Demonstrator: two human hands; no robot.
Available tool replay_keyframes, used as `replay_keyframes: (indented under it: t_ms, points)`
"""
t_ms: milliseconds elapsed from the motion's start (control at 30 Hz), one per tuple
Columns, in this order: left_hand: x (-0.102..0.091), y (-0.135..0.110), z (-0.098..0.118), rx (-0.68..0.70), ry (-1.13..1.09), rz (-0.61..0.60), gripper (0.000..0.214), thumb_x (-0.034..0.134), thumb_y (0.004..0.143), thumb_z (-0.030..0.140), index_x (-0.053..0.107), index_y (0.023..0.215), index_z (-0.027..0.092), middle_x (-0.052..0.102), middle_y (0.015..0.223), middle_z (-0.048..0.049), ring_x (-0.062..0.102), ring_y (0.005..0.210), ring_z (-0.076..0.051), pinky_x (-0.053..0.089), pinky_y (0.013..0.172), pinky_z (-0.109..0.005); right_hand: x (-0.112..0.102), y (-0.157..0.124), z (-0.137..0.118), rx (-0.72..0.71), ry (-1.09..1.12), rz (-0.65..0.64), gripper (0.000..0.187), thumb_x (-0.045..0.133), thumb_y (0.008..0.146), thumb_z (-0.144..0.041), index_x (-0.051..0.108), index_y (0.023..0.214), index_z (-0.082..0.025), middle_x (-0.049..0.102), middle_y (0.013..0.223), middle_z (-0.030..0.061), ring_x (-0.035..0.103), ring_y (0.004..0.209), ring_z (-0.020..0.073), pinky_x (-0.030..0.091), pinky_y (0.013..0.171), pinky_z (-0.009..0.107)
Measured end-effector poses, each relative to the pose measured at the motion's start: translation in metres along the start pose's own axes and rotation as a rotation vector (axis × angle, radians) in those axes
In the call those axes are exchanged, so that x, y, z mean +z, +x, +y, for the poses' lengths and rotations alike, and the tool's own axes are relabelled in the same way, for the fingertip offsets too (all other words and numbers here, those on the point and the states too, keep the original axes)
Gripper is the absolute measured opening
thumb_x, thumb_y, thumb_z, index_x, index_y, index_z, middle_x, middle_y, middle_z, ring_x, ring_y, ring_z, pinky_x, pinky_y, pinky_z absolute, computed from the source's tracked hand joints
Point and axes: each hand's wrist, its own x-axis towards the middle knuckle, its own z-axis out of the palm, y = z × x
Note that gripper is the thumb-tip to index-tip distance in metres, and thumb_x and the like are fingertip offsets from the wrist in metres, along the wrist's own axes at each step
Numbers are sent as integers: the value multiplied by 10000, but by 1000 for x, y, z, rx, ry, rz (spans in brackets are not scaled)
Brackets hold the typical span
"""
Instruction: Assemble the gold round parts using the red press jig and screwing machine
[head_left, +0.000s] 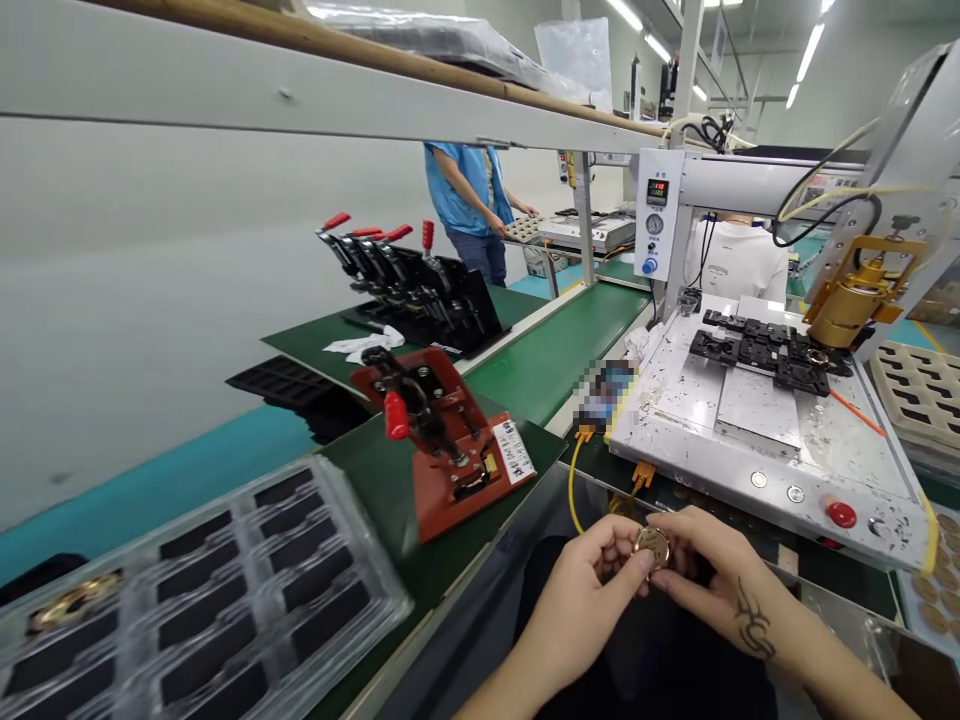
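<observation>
A small round gold-rimmed disc (652, 546) with a shiny face is held up in front of my lap, near the front edge of the machine. My left hand (592, 580) pinches it from the left, thumb across its lower edge. On the other side, the fingers and thumb of my right hand (712, 565) close on its right edge. Fingers hide part of the rim. To the left stands a red-brown press fixture (457, 450) with a red-handled toggle clamp. A clear plastic tray (401, 600) with black compartments holds one gold-coloured part (75, 602) at its left end.
A white bench machine (675, 455) with black fixtures and a gold-coloured cylinder stands at right. Several black clamps with red handles (427, 290) are on the green table. A yellow cable (574, 485) loops near my hands. Co-workers (469, 200) are beyond the conveyor (555, 340).
</observation>
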Motion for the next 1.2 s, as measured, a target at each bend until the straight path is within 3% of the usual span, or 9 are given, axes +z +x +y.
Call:
replay_keyframes:
  t_ms: [133,267,367,467,633,767,933,1067,1200]
  points:
    - [-8,-7,12,27,122,16,189,676,972,374,702,984,187,716,880,-41,657,785,-187,553,752,-306,-5,15,-1,-268,-266,-95,482,631,1006,-155,548,1457,-304,697,1182,82,702,977,206,588,837,318]
    - [-50,-20,63,138,377,-59,226,630,1015,404,746,1094,227,779,1066,-61,709,986,-229,563,900,-346,-2,31,-1,-388,-288,-12,509,629,962,-115,529,1433,-278,705,1055,58,702,875,193,593,755,287]
    - [-99,-26,109,336,488,218,296,549,1061,442,739,1074,216,780,997,-65,720,929,-225,567,839,-340,1,40,-3,-345,-247,66,439,650,934,-138,585,1337,-300,661,888,-4,649,720,162,568,665,265]
    - [-143,-18,129,639,779,461,321,547,1064,431,695,902,197,717,850,-44,658,789,-192,517,746,-314,7,46,-5,-304,-204,151,381,676,934,-203,621,1297,-305,687,912,5,658,718,171,567,645,275]
    - [-175,5,116,850,1212,253,533,488,1090,400,464,587,223,470,559,27,466,575,-157,434,681,-328,13,60,-7,-244,-117,160,320,677,948,-261,639,1266,-278,697,887,10,667,722,179,563,647,287]
    - [-180,15,147,857,966,478,533,479,1094,433,424,607,224,405,575,45,421,553,-139,366,595,-294,13,93,-21,-212,-56,100,318,691,946,-300,646,1255,-241,671,831,6,642,688,173,553,618,284]
    - [-227,34,195,634,574,761,298,452,1096,446,596,1015,199,688,940,-46,651,819,-171,504,820,-306,37,138,-25,-186,16,17,303,711,928,-349,656,1193,-213,668,842,15,626,698,177,545,639,302]
    - [-270,12,155,385,622,849,250,533,1023,395,642,1088,180,724,977,-80,672,846,-219,512,816,-346,61,147,-1,-151,29,-14,319,709,917,-358,656,1187,-198,636,806,1,583,669,169,500,601,292]
    - [-271,-16,71,52,692,557,166,725,800,295,689,683,182,683,612,-18,642,576,-210,500,603,-315,79,160,20,-158,35,-25,323,701,900,-340,655,1182,-190,598,779,-13,539,653,159,456,586,281]
